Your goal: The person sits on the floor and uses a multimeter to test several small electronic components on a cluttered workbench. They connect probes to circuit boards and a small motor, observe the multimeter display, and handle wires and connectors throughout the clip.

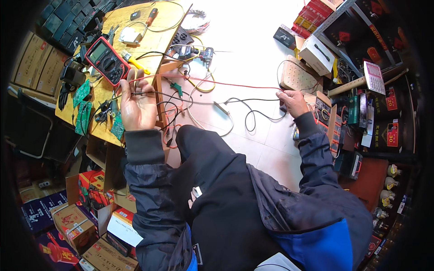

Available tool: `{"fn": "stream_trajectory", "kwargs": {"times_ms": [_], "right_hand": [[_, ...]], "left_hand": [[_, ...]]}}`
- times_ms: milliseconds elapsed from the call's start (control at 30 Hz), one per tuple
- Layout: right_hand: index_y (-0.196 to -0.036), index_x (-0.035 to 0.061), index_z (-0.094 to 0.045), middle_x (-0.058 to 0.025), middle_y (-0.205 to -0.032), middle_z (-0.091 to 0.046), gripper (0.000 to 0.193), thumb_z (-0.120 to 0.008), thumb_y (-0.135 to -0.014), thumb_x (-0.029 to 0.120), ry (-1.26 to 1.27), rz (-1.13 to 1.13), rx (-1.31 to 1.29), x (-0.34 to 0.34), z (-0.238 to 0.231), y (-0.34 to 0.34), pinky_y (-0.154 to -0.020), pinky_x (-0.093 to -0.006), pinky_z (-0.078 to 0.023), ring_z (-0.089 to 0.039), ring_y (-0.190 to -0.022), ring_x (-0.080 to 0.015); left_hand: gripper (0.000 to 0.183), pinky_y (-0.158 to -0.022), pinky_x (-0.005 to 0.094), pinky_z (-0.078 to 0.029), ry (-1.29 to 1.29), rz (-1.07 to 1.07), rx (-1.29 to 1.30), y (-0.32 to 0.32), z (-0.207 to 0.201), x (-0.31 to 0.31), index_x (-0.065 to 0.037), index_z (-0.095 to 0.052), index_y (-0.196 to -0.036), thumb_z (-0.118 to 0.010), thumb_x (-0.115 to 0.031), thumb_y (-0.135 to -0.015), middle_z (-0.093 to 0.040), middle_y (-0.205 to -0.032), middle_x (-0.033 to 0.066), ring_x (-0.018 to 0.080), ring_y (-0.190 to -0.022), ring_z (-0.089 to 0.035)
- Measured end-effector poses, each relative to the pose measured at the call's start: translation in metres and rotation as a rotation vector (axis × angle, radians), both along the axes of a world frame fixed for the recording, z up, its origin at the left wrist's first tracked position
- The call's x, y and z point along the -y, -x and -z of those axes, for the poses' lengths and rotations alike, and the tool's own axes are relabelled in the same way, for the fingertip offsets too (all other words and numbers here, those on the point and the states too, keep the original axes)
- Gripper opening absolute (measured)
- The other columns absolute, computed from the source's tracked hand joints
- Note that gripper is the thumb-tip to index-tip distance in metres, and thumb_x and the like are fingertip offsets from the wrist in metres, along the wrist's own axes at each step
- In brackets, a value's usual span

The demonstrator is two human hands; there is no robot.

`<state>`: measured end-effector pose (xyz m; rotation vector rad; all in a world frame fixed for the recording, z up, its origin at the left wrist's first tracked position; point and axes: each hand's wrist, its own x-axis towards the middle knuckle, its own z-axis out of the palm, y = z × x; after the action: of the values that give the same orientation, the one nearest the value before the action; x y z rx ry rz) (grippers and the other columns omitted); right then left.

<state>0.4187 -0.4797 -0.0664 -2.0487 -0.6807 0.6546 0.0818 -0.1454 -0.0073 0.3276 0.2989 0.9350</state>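
Observation:
My left hand [139,106] is palm up with its fingers apart, beside the table's edge. A red test lead [217,83] stretches from its fingers across to my right hand [294,103]. That right hand is closed in a pinch on the lead's end; a dark piece shows under the fingers. A black lead [255,100] hangs in loops between the hands. Just beyond my left hand, a red multimeter [107,61] with a grey screen and a round dial lies on the yellow table [151,34].
Green circuit boards [82,115], a yellow-handled tool [135,62] and a screwdriver [152,17] lie on the table. Cordless drills [207,56] and tangled cables are on the floor. A shelf [337,16] stands at right; cardboard boxes [74,226] are stacked lower left.

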Motion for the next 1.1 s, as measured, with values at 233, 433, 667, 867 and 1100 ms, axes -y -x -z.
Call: {"fn": "stream_trajectory", "kwargs": {"times_ms": [233, 433, 667, 867, 1100], "right_hand": [[-0.068, 0.0073, -0.06, 0.0029, -0.058, -0.048, 0.045, -0.066, -0.105, 0.033, -0.209, -0.115, -0.459, -0.032, -0.046, 0.052, -0.043, -0.0246, -0.023, -0.034, -0.044, -0.0055], [-0.07, 0.0077, -0.062, 0.0053, -0.06, -0.048, 0.045, -0.061, -0.107, 0.034, -0.127, -0.172, -0.376, -0.064, -0.051, 0.083, -0.047, -0.0235, -0.025, -0.037, -0.049, -0.0046], [-0.078, 0.0027, -0.068, 0.003, -0.064, -0.054, 0.043, -0.062, -0.107, 0.034, -0.128, -0.318, -0.598, -0.08, -0.068, 0.127, -0.053, -0.0252, -0.033, -0.045, -0.056, -0.0057], [-0.078, 0.0014, -0.068, 0.0006, -0.069, -0.059, 0.044, -0.059, -0.107, 0.032, -0.006, -0.421, -0.487, -0.08, -0.077, 0.148, -0.063, -0.0272, -0.041, -0.05, -0.067, -0.0086], [-0.086, 0.0034, -0.07, 0.0032, -0.067, -0.055, 0.036, -0.064, -0.106, 0.032, -0.08, -0.293, -0.455, -0.075, -0.06, 0.121, -0.055, -0.0254, -0.038, -0.047, -0.059, -0.0064]], "left_hand": [[0.071, -0.118, 0.0458, -0.031, 0.264, 0.328, -0.343, -0.03, 0.059, 0.115, -0.008, -0.039, -0.153, -0.061, -0.055, -0.104, -0.042, -0.154, 0.0127, 0.029, -0.143, -0.037], [0.124, -0.13, 0.0539, -0.02, 0.485, 0.47, -0.281, -0.007, 0.1, 0.196, 0.006, -0.019, -0.164, -0.058, -0.084, -0.089, -0.025, -0.17, 0.0286, 0.0382, -0.159, -0.025], [0.085, -0.131, 0.0424, -0.022, 0.019, 0.616, -0.248, -0.005, 0.056, 0.195, 0.002, -0.038, -0.16, -0.04, -0.065, -0.108, -0.042, -0.163, 0.0203, 0.0286, -0.154, -0.036], [0.049, -0.102, 0.0377, -0.054, -0.402, 0.4, -0.393, -0.044, 0.008, 0.144, 0.008, -0.069, -0.126, -0.044, -0.034, -0.116, -0.073, -0.122, 0.0175, 0.0241, -0.114, -0.07], [0.046, -0.052, 0.0253, -0.047, -0.369, 0.17, -0.335, -0.03, -0.057, 0.069, 0.002, -0.07, -0.106, -0.047, -0.037, -0.115, -0.077, -0.098, 0.0165, 0.0212, -0.086, -0.077]]}}
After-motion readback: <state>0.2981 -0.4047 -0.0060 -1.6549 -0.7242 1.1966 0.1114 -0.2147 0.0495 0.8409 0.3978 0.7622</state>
